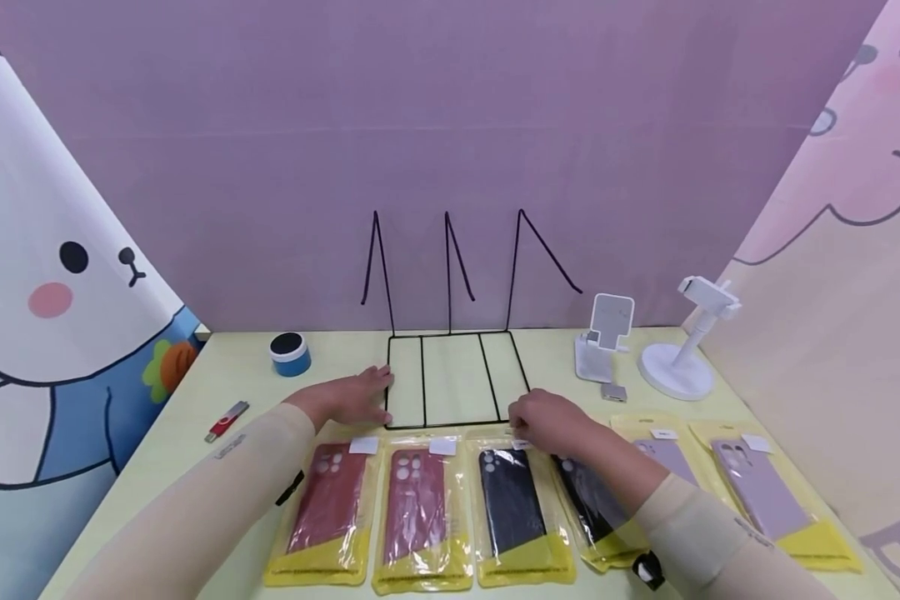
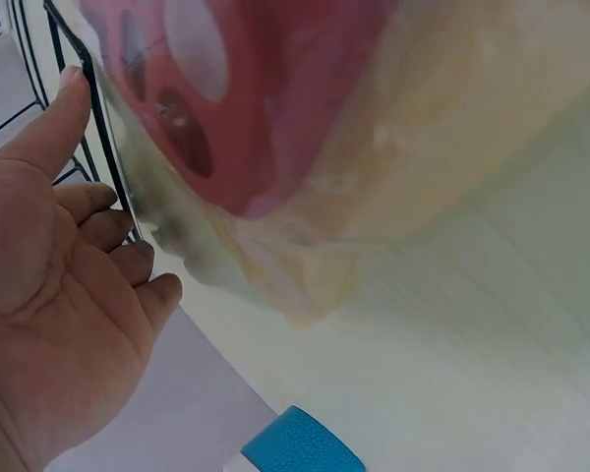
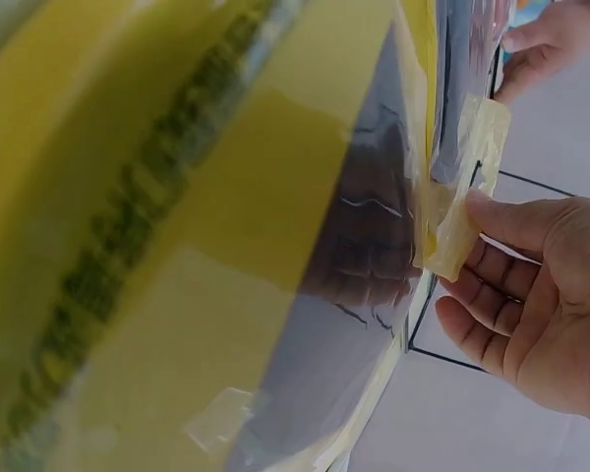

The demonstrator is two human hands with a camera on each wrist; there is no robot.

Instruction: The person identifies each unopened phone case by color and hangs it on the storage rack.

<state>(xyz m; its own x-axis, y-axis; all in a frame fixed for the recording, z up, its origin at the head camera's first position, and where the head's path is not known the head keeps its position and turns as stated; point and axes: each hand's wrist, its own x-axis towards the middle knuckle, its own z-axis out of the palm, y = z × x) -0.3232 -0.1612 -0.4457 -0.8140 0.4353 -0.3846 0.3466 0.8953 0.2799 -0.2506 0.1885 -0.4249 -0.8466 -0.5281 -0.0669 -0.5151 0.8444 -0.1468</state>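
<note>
A black wire rack (image 1: 450,425) lies with its frame on the table, and three bent hooks rise at its back. My left hand (image 1: 356,396) rests at the rack's left side; in the left wrist view its fingers and thumb (image 2: 49,138) touch the wire. At the front right corner, my right hand (image 1: 551,421) pinches the top edge of a clear-and-yellow bag, which holds a black phone case (image 1: 512,500). The right wrist view shows the thumb on the bag's top edge (image 3: 477,147) and fingers beneath it.
Bagged phone cases flank it: a red one (image 1: 330,496), a pinkish one (image 1: 414,508), another black one (image 1: 592,500) and lilac ones (image 1: 761,492). Behind stand a blue jar (image 1: 291,357), a phone stand (image 1: 596,354) and a white round-based stand (image 1: 678,371). A red USB stick (image 1: 227,422) lies left.
</note>
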